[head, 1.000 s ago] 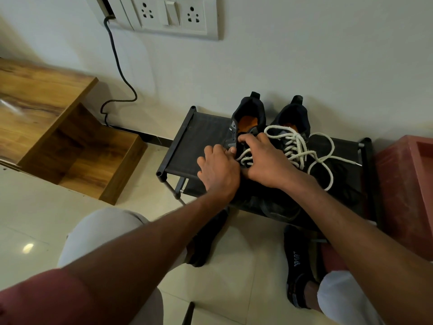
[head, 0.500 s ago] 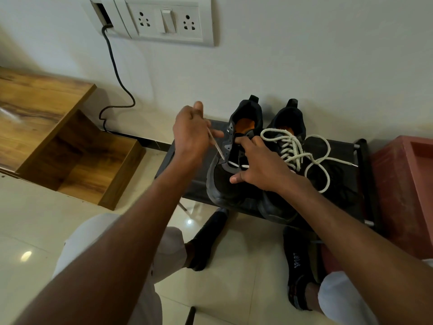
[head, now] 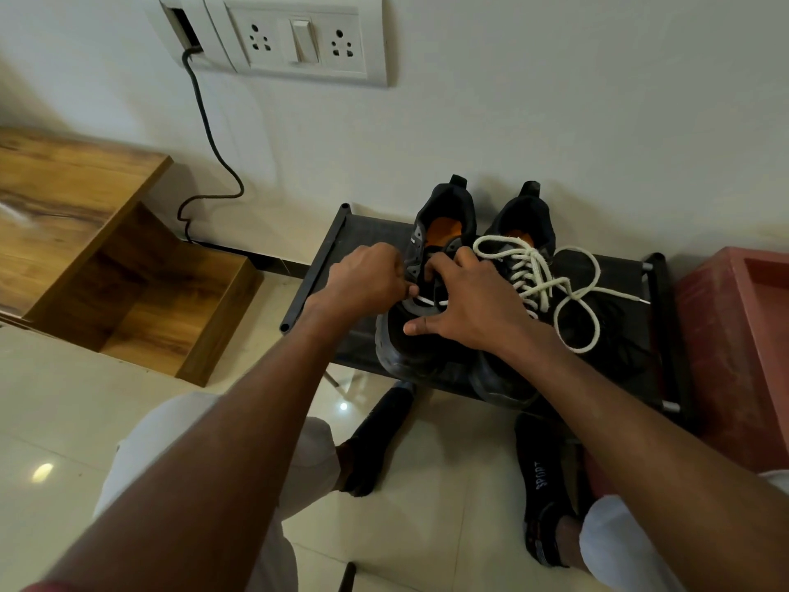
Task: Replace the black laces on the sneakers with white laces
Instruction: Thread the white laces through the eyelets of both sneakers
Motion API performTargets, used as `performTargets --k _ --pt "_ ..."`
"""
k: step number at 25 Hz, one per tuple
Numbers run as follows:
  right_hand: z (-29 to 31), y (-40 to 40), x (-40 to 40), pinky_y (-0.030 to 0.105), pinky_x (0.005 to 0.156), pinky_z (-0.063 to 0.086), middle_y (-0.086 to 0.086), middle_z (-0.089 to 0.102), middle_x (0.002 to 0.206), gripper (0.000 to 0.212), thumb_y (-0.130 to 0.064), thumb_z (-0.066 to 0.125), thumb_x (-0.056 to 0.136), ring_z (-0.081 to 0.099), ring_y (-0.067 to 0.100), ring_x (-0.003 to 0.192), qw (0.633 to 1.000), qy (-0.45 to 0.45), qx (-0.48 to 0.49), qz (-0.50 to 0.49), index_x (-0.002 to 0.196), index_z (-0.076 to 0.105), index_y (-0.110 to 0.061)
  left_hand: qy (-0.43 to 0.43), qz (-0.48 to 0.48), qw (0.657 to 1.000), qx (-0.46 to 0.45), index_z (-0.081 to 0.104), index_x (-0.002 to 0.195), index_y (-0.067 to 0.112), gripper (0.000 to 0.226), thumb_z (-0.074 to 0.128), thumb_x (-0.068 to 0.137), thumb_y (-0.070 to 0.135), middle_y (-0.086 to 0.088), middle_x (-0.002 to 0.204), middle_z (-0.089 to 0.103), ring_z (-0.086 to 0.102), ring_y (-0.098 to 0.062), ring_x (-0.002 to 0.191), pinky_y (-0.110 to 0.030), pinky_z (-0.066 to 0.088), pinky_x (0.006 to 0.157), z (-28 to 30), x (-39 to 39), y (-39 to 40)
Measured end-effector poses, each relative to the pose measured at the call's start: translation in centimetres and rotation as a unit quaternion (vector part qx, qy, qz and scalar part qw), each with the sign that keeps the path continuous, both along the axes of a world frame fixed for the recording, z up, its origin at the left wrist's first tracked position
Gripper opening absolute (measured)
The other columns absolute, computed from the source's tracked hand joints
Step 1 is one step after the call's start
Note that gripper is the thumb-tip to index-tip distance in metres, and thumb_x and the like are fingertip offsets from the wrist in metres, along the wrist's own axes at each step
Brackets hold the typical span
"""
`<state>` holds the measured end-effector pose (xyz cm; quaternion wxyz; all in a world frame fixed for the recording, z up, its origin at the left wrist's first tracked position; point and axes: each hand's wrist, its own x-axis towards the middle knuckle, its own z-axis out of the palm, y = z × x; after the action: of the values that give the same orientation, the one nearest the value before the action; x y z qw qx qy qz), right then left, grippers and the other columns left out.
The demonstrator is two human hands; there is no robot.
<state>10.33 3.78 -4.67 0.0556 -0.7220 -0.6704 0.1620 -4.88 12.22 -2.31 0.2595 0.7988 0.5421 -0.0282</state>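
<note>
Low black rack (head: pixel 324 267) holds both sneakers; your left hand (head: pixel 363 279) pinches the white lace (head: pixel 427 300), right hand (head: pixel 469 301) spread on the left sneaker (head: pixel 410 343).

Two black sneakers (head: pixel 444 267) (head: pixel 525 224), two hands (head: pixel 363 279) (head: pixel 474 301), one rack (head: pixel 328 254), two socked feet (head: pixel 375 442) (head: pixel 542 484).

The right hand (head: pixel 474 305) covers most of the left sneaker's (head: pixel 427 335) eyelets, so can't tell how far the lacing's got.

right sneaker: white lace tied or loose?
Loose. The right sneaker has its white lace through the eyelets, but both ends trail untied in loops across the black rack.
</note>
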Motion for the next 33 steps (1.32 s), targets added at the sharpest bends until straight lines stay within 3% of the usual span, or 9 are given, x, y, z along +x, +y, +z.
performTargets --k 5,11,14,17,19,21,24,30,33 --pt "2.0 0.4 0.9 0.048 0.090 0.048 0.002 0.054 0.124 0.076 -0.080 0.080 0.061 0.054 0.031 0.119 0.998 -0.060 -0.018 -0.005 0.114 0.054 -0.032 0.034 -0.009 0.999 0.010 0.069 0.087 0.016 0.031 0.072 0.092 0.046 0.001 0.092 0.068 0.054 -0.021 0.099 -0.050 0.026 0.094 1.6 0.9 -0.2" --pt "2.9 0.3 1.1 0.044 0.085 0.049 -0.003 0.058 0.111 0.066 -0.080 0.082 0.058 0.058 0.030 0.112 0.998 -0.065 -0.016 -0.013 0.093 0.050 -0.035 -0.166 0.082 0.977 -0.107 0.059 0.087 0.008 0.022 0.068 0.099 0.024 -0.005 0.080 0.071 0.067 -0.016 0.076 -0.033 0.053 0.075 3.2 -0.1 -0.6" --pt "3.2 0.4 1.3 0.042 0.082 0.050 -0.007 0.058 0.103 0.064 -0.077 0.085 0.056 0.060 0.026 0.103 0.998 -0.051 -0.023 -0.025 0.089 0.051 -0.033 -0.391 0.162 0.894 -0.148 0.052 0.083 0.008 0.022 0.057 0.104 0.008 -0.012 0.085 0.074 0.078 -0.025 0.087 -0.043 0.062 0.084 5.2 -0.8 -0.7" --pt "3.2 0.4 1.5 0.046 0.087 0.053 -0.008 0.058 0.101 0.063 -0.074 0.088 0.056 0.061 0.024 0.099 0.998 -0.046 -0.033 -0.032 0.090 0.053 -0.034 -0.524 0.192 0.814 -0.161 0.046 0.080 0.013 0.028 0.047 0.107 0.005 -0.006 0.078 0.063 0.074 -0.028 0.078 -0.036 0.056 0.061 6.9 -1.7 0.0" --pt "3.0 0.3 1.2 0.049 0.089 0.054 -0.007 0.059 0.105 0.063 -0.071 0.089 0.058 0.062 0.026 0.101 0.998 -0.045 -0.028 -0.032 0.094 0.054 -0.034 -0.436 0.168 0.871 -0.151 0.050 0.088 0.013 0.020 0.050 0.107 0.016 -0.004 0.079 0.060 0.061 -0.019 0.070 -0.031 0.045 0.059 6.5 -1.9 0.0" --pt "2.6 0.1 0.6 0.051 0.092 0.052 -0.005 0.059 0.113 0.065 -0.072 0.087 0.060 0.062 0.027 0.106 0.998 -0.052 -0.019 -0.027 0.102 0.056 -0.034 -0.181 0.050 0.978 -0.091 0.055 0.105 0.012 0.021 0.061 0.103 0.032 -0.003 0.091 0.059 0.055 -0.015 0.078 -0.028 0.044 0.065 4.6 -1.6 -0.1" --pt "2.2 -0.1 0.1 0.053 0.095 0.049 -0.004 0.058 0.124 0.075 -0.073 0.085 0.062 0.062 0.028 0.113 0.998 -0.058 -0.006 -0.022 0.120 0.056 -0.034 0.079 -0.100 0.991 -0.050 0.063 0.108 0.014 0.037 0.070 0.094 0.047 -0.002 0.099 0.064 0.061 -0.019 0.092 -0.032 0.047 0.074 1.5 -0.7 -0.6" --pt "2.2 0.0 0.3 0.046 0.087 0.054 -0.003 0.056 0.125 0.079 -0.069 0.088 0.062 0.060 0.028 0.115 0.999 -0.035 -0.017 -0.032 0.123 0.055 -0.032 0.027 -0.033 0.999 0.029 0.060 0.065 0.029 0.036 0.066 0.095 0.047 0.009 0.079 0.062 0.060 -0.018 0.088 -0.049 0.049 0.095 2.6 -0.1 -0.2" --pt "1.8 0.0 0.4 0.041 0.083 0.052 -0.004 0.054 0.125 0.075 -0.066 0.089 0.063 0.059 0.027 0.114 0.999 -0.017 -0.022 -0.028 0.121 0.053 -0.033 -0.242 0.070 0.962 0.101 0.064 0.069 0.021 0.032 0.069 0.096 0.037 0.003 0.089 0.066 0.062 -0.019 0.091 -0.040 0.050 0.091 6.1 -1.6 0.0"
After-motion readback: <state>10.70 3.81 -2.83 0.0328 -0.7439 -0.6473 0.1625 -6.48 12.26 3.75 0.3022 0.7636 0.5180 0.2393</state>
